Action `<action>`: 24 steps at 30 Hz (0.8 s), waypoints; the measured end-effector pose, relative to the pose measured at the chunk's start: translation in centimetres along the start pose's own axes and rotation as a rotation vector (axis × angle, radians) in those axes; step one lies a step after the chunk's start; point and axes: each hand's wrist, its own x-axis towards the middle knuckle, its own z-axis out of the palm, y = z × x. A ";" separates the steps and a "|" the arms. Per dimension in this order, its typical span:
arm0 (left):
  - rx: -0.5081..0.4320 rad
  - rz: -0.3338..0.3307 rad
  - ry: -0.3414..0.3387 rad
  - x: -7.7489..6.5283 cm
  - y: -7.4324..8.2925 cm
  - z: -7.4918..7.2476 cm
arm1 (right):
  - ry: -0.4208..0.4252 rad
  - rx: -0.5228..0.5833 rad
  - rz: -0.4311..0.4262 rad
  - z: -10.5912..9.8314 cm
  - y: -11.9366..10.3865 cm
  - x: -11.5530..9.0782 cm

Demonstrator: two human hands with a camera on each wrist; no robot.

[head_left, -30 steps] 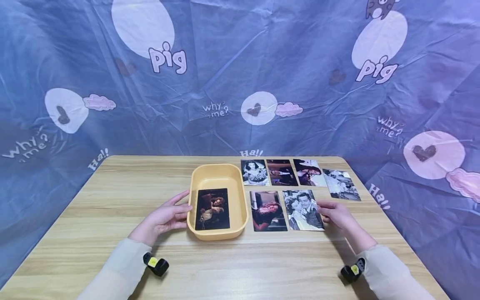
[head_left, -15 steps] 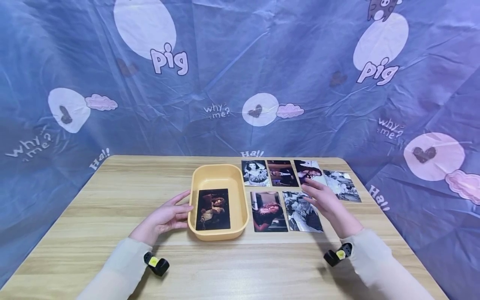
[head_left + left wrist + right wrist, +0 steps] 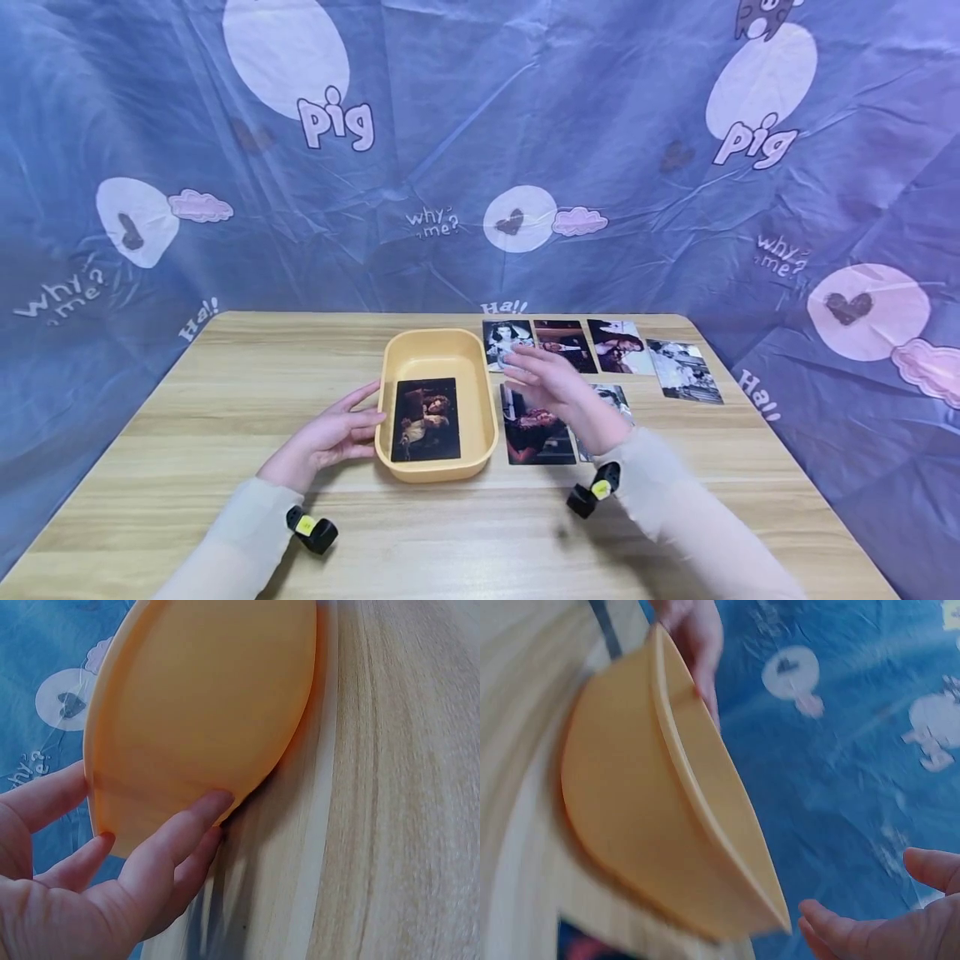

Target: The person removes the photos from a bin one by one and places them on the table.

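A yellow plastic basin (image 3: pixel 480 454) stands mid-table with one dark photo (image 3: pixel 426 421) lying inside it. On its left side, my left hand (image 3: pixel 330 433) holds the wall. The left wrist view has fingers (image 3: pixel 202 810) of that hand against the outer wall, and one fingertip comes over the rim. My right hand (image 3: pixel 558 383) hovers just right of the basin with loosely extended fingers and nothing in them. Below it lie a photo of a red-haired person (image 3: pixel 540 437) and a partly hidden black-and-white photo (image 3: pixel 615 398). In the right wrist view, the right fingertips are near the rim, apart from it.
Along the back right lie a black-and-white portrait (image 3: pixel 498 337), a dark photo (image 3: pixel 577 350), a colour photo (image 3: pixel 618 346) and a tilted black-and-white photo (image 3: pixel 686 371). A blue printed cloth (image 3: pixel 450 125) hangs behind the wooden table (image 3: pixel 420 542).
My right hand has left the right edge of the front black-and-white photo and moved leftward, empty, over the photos toward the basin. The left hand and basin have stayed in place.
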 end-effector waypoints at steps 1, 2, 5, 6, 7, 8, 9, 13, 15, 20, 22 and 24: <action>0.001 -0.001 0.002 0.0 0.0 0.0 | -0.002 0.010 0.010 0.8 0.3 0.2; 0.000 -0.001 0.003 0.0 -0.1 -0.1 | -0.012 0.000 0.016 1.5 0.6 0.4; -0.007 -0.002 0.003 0.0 -0.1 -0.1 | -0.029 -0.006 0.035 3.5 1.6 0.7; -0.009 -0.001 0.001 0.0 -0.1 -0.1 | -0.038 -0.005 0.040 4.1 1.9 0.8; -0.012 -0.001 -0.001 0.0 -0.1 -0.1 | -0.043 -0.003 0.048 4.6 2.3 1.0; -0.014 0.000 -0.002 0.0 -0.1 -0.1 | -0.051 -0.015 0.050 5.1 2.6 1.1; -0.018 -0.001 -0.003 -0.1 -0.1 -0.1 | -0.052 -0.018 0.058 5.6 2.9 1.2; -0.025 0.000 -0.003 -0.1 0.0 0.0 | -0.045 -0.091 0.087 6.8 4.2 1.6; -0.025 0.000 0.000 -0.1 0.0 0.1 | -0.045 -0.125 0.099 7.1 4.8 1.9; -0.017 0.002 0.001 -0.2 0.0 0.1 | -0.004 -0.196 0.115 7.5 5.8 2.3; -0.016 0.003 0.000 -0.2 -0.1 0.1 | 0.033 -0.220 0.121 7.6 6.1 2.4; -0.015 0.005 0.000 -0.2 -0.1 0.1 | 0.066 -0.237 0.129 7.8 6.3 2.4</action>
